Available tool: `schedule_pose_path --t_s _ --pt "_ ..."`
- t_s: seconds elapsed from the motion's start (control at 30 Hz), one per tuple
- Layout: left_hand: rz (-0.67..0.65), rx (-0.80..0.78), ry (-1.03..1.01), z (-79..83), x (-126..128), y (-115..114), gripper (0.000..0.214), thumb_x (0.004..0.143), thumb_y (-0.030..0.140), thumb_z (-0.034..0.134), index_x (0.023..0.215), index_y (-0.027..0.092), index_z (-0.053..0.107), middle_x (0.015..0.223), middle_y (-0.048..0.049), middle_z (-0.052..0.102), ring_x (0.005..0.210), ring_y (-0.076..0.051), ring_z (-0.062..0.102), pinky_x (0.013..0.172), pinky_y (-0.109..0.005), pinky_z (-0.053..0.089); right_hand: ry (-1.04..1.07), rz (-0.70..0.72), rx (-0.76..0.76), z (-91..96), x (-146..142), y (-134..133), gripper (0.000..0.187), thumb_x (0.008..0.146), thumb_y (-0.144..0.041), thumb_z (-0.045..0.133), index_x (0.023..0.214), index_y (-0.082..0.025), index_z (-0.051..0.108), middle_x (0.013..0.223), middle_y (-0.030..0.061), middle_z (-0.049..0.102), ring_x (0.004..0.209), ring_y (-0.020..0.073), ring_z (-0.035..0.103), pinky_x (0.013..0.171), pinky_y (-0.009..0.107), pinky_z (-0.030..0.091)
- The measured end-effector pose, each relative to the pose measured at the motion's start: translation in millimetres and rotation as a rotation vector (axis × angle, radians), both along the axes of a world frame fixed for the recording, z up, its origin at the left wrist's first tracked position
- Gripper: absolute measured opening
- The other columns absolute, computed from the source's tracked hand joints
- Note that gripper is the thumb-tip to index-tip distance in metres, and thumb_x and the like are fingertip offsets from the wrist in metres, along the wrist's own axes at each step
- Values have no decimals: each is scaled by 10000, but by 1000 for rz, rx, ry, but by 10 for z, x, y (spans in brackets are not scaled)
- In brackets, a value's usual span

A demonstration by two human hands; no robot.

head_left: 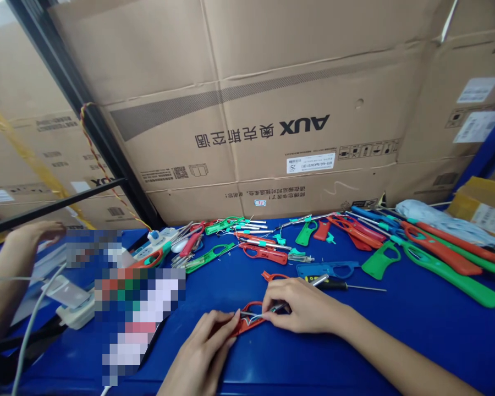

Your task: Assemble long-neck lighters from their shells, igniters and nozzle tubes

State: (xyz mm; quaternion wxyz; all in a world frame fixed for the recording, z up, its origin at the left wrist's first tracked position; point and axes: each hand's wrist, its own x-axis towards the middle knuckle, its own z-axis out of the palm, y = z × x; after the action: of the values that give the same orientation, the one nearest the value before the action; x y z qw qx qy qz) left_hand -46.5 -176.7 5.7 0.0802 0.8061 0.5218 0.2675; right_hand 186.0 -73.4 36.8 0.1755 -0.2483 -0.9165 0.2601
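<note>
My left hand (208, 344) presses its fingers down on a red plastic lighter shell (247, 322) lying on the blue table (396, 330). My right hand (299, 305) is closed in a pinch on thin wires and a metal tube at the shell's upper side. Both hands meet at the shell near the table's front middle.
Several red, green and blue lighter shells (437, 253) and metal tubes are spread across the back of the table. A black-handled screwdriver (342, 285) lies just behind my right hand. Stacked cardboard boxes (272, 110) form a wall behind. Another person's arm (8, 275) rests at the left by a power strip (154, 245).
</note>
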Motion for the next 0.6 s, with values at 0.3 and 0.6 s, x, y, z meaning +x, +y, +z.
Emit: schedule_pose_path --t_s 0.3,0.6 --pt "-10 56 5 3 -90 -228 319 912 251 529 1223 310 573 1109 -33 663 1017 -159 658 977 -325 471 -39 -27 -32 27 -108 -318 109 833 -257 556 858 -215 654 855 -19 680 711 118 623 619 212 399" --pt "72 81 -142 -75 52 -290 155 908 257 524 1055 264 571 1017 -15 694 1000 -172 659 1012 -390 452 -132 -56 -14 36 -46 -472 144 913 -288 504 898 -220 630 918 -4 689 834 166 633 698 270 389"
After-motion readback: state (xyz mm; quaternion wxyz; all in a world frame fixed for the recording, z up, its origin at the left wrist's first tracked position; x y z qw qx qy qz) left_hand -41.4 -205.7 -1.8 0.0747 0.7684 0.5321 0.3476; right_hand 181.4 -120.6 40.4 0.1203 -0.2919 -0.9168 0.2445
